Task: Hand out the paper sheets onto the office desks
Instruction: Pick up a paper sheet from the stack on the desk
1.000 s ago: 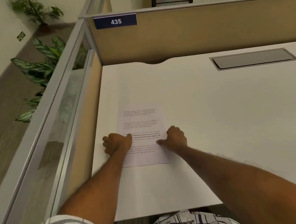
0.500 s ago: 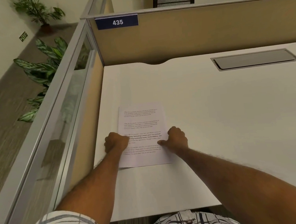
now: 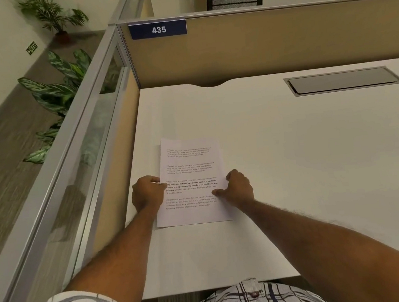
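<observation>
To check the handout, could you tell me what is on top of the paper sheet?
The left hand and right hand hold the paper sheet by its side edges, thumbs on top; text under them is covered.

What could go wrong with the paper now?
1. The left hand and the right hand each pinch a side edge of the paper sheet. If one lets go before the other, the thin sheet might get dragged, creased or lifted.
2. The sheet lies on the left part of the desk, close to the side panel, so a careless nudge could push it up against the panel.
</observation>
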